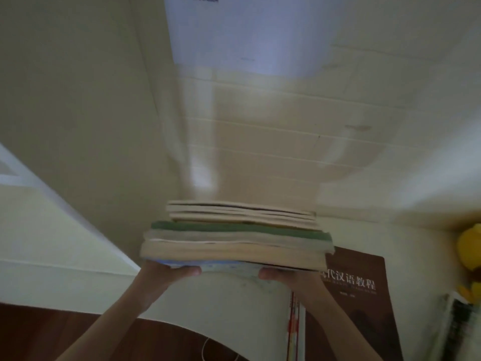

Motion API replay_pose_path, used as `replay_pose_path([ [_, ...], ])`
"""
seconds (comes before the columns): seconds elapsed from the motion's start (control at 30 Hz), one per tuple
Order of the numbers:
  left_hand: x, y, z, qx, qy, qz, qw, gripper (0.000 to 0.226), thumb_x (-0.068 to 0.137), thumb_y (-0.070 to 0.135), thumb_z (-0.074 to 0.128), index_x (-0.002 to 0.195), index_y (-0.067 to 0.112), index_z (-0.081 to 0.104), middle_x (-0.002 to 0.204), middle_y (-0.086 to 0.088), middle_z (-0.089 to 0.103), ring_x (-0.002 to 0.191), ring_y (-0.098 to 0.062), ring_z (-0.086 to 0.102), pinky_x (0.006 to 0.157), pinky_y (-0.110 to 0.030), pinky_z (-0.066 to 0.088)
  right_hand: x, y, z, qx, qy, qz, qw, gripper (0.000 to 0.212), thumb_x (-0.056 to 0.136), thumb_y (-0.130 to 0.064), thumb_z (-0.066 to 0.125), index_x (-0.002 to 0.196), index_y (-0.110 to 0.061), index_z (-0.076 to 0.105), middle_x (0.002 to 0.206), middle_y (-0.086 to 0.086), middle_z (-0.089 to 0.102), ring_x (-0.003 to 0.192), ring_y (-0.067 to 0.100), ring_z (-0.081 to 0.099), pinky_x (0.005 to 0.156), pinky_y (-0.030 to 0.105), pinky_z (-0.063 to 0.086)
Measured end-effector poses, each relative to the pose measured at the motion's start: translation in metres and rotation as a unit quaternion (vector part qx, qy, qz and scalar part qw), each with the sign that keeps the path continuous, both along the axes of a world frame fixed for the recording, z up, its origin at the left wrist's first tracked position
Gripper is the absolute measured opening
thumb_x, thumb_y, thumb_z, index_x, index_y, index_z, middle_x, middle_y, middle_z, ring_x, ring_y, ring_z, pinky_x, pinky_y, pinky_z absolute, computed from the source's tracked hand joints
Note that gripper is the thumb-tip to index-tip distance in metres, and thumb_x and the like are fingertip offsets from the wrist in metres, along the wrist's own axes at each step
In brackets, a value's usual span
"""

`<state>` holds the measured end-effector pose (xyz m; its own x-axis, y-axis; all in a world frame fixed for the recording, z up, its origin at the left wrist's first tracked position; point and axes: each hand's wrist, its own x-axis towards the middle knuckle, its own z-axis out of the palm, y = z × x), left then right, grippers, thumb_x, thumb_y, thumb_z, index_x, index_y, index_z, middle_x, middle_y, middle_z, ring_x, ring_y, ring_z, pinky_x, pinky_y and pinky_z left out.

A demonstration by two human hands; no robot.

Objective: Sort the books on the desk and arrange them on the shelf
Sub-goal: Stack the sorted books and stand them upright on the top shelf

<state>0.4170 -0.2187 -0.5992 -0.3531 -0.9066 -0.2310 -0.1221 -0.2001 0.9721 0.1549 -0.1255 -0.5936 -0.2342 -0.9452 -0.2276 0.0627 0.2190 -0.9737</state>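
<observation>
Fingers [188,270] beneath blurred book stack [234,246], green book [234,227] midway

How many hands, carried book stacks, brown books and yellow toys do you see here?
Hands: 2, left hand and right hand
Book stack: 1
Brown book: 1
Yellow plush toy: 1
Total: 5
</observation>
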Motion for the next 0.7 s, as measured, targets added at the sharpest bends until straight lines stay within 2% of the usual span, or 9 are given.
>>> replay_pose_path([
  [0.07, -0.003, -0.002, 0.004, -0.014, -0.026, -0.040, 0.999, 0.042, 0.049, 0.026, 0.086, 0.088, 0.031, 0.073, 0.087, 0.017, 0.072, 0.083, 0.000, 0.067, 0.067, -0.013, 0.051, -0.001, 0.001, -0.004, 0.022, 0.000, 0.013, 1.000, 0.050, 0.066, 0.014, 0.077, 0.103, -0.019, 0.066, 0.091, -0.014, 0.075, 0.086, 0.003, 0.070, 0.069, 0.016, 0.054],
  [0.1, -0.005, -0.004, 0.006, -0.018, -0.037, -0.059, 0.997, 0.040, 0.058, 0.014, 0.088, 0.091, 0.032, 0.073, 0.088, 0.019, 0.072, 0.084, 0.001, 0.067, 0.067, -0.013, 0.051, 0.000, 0.000, -0.003, 0.031, -0.001, 0.018, 0.999, 0.050, 0.069, 0.013, 0.076, 0.104, -0.021, 0.066, 0.092, -0.016, 0.075, 0.087, 0.002, 0.070, 0.069, 0.016, 0.054],
  [0.17, -0.009, -0.007, 0.006, -0.011, -0.046, -0.070, 0.996, 0.045, 0.067, -0.005, 0.081, 0.096, 0.025, 0.066, 0.083, 0.023, 0.072, 0.082, 0.003, 0.067, 0.065, -0.012, 0.051, -0.001, -0.001, -0.005, 0.055, 0.006, 0.029, 0.998, 0.044, 0.072, 0.008, 0.077, 0.104, -0.021, 0.068, 0.093, -0.016, 0.075, 0.088, 0.004, 0.070, 0.070, 0.017, 0.054],
  [0.2, -0.010, -0.009, 0.007, -0.004, -0.049, -0.070, 0.996, 0.047, 0.066, -0.008, 0.081, 0.098, 0.022, 0.064, 0.083, 0.022, 0.072, 0.081, 0.003, 0.068, 0.065, -0.011, 0.051, -0.002, -0.001, -0.006, 0.062, 0.007, 0.036, 0.997, 0.040, 0.073, 0.004, 0.078, 0.104, -0.019, 0.070, 0.094, -0.013, 0.075, 0.090, 0.007, 0.071, 0.071, 0.018, 0.055],
  [0.33, -0.010, -0.014, 0.004, 0.020, -0.040, -0.073, 0.996, 0.055, 0.057, 0.003, 0.089, 0.105, 0.015, 0.065, 0.094, 0.007, 0.074, 0.091, -0.013, 0.070, 0.070, -0.017, 0.054, -0.002, -0.002, -0.008, 0.097, 0.017, 0.058, 0.993, 0.032, 0.075, -0.010, 0.079, 0.106, -0.015, 0.072, 0.095, -0.008, 0.076, 0.093, 0.012, 0.071, 0.076, 0.024, 0.057],
  [0.4, -0.009, -0.017, 0.000, 0.027, -0.035, -0.067, 0.997, 0.063, 0.050, 0.016, 0.091, 0.107, 0.014, 0.065, 0.098, 0.002, 0.074, 0.093, -0.016, 0.070, 0.076, -0.024, 0.057, -0.003, -0.004, -0.006, 0.104, 0.015, 0.055, 0.993, 0.031, 0.076, -0.005, 0.078, 0.104, -0.016, 0.071, 0.087, -0.015, 0.075, 0.085, 0.002, 0.071, 0.072, 0.019, 0.057],
  [0.47, -0.010, -0.019, 0.002, 0.020, -0.042, -0.078, 0.996, 0.070, 0.045, 0.026, 0.087, 0.110, 0.013, 0.064, 0.101, 0.000, 0.074, 0.094, -0.015, 0.070, 0.079, -0.028, 0.057, -0.004, -0.007, -0.005, 0.080, 0.039, 0.045, 0.995, 0.041, 0.074, 0.003, 0.078, 0.109, -0.016, 0.068, 0.091, -0.020, 0.074, 0.088, 0.000, 0.070, 0.076, 0.019, 0.057],
  [0.6, -0.009, -0.019, 0.002, -0.003, -0.112, -0.067, 0.991, 0.045, 0.061, 0.005, 0.087, 0.099, 0.019, 0.066, 0.087, 0.016, 0.073, 0.085, -0.005, 0.069, 0.069, -0.015, 0.052, -0.002, -0.006, -0.010, 0.058, 0.036, 0.016, 0.998, 0.050, 0.070, 0.008, 0.078, 0.111, -0.019, 0.066, 0.098, -0.014, 0.075, 0.093, 0.008, 0.071, 0.078, 0.024, 0.058],
  [0.7, -0.010, -0.015, 0.003, -0.044, -0.133, -0.066, 0.988, 0.036, 0.064, 0.003, 0.084, 0.089, 0.021, 0.067, 0.073, 0.023, 0.071, 0.073, 0.007, 0.066, 0.069, -0.015, 0.047, 0.001, -0.005, -0.007, 0.077, 0.019, 0.034, 0.996, 0.043, 0.068, 0.001, 0.081, 0.103, -0.022, 0.070, 0.096, -0.013, 0.075, 0.091, 0.009, 0.071, 0.073, 0.021, 0.056],
])
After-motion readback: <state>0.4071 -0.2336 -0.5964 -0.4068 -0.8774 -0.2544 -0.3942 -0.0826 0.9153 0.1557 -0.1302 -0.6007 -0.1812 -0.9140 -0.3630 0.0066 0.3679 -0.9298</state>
